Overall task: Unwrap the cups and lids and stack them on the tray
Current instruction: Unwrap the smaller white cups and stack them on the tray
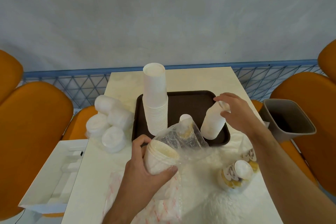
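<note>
A tall stack of white paper cups stands upside down on the left side of the dark brown tray. My right hand holds the top of a short tilted stack of white cups on the tray's right side. My left hand grips a sleeve of cups still in clear plastic wrap, its open end toward me. Wrapped bundles of white lids lie left of the tray.
Two printed cup stacks lie in plastic at the right of the table. Loose plastic wrap covers the near table. A grey bin stands to the right, a white box to the left, and orange seats on both sides.
</note>
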Available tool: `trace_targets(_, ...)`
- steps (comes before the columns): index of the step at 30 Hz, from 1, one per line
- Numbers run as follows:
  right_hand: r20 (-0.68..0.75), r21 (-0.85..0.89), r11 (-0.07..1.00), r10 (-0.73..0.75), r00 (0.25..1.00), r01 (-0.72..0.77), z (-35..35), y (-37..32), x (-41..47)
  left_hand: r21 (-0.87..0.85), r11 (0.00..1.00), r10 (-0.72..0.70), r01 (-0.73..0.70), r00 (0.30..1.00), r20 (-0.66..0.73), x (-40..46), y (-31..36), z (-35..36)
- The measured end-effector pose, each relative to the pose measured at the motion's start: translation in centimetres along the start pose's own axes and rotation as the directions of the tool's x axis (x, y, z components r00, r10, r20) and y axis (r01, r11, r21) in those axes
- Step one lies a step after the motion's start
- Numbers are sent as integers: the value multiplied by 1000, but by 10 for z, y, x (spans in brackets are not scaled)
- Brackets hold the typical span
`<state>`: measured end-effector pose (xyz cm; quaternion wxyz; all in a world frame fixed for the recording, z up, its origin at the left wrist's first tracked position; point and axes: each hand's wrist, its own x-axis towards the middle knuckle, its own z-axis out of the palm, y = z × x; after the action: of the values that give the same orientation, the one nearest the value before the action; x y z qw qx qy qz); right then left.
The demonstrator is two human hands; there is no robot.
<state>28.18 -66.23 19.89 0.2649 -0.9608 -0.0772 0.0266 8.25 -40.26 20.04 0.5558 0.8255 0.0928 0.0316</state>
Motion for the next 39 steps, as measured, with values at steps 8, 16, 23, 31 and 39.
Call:
trace_targets(8, 32, -24, 999, 22, 999, -22, 21, 2, -1, 6, 1000, -9, 9, 1000, 4, 2, 1, 2)
trace_targets(16, -246, 338, 936, -13, 969, 98, -9, -46, -62, 3, 998, -55, 55, 998, 5, 3, 2, 2)
trace_targets(23, 268, 547, 825, -335, 903, 144, -9, -78, -92, 55, 998, -22, 19, 999, 44, 6, 6, 9)
trace_targets(31, 383, 561, 787, -521, 763, 256, 5, -86, -92, 115, 992, 41, -52, 994, 98, 7, 9, 11)
trace_targets(39, 375, 615, 757, -526, 764, 219, 10, -91, -92, 130, 989, 55, -77, 986, 160, 8, 14, 8)
